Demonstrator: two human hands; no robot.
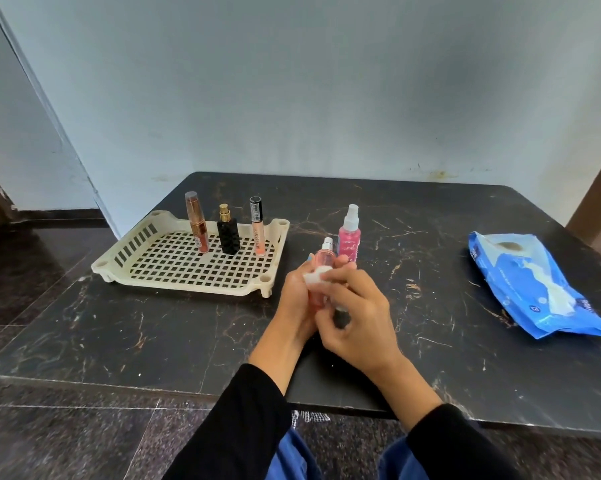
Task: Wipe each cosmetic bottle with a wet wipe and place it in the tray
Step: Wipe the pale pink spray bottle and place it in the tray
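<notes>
Gripping the light, slick pink bottle (321, 271) by its body, left hand (297, 299) steadies while right hand (357, 310) pinches the wipe (314, 276) around it.

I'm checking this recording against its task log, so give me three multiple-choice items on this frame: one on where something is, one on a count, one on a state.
1. Where does the blue wipes pack lie?
A. In the tray
B. On the table, right of the hands
C. On the floor

2. How many bottles stand in the cream tray?
A. One
B. Three
C. Five

3. What is the state of the pale pink spray bottle?
A. Held in the hands with a white wipe against it
B. Standing alone in the tray
C. Lying on the table

Answers:
1. B, the pack rests on the dark table at the far right.
2. B, a copper tube, a black bottle and a peach tube stand upright in it.
3. A, the left hand and right hand grip it above the table; the deeper pink spray bottle stands behind.
</notes>
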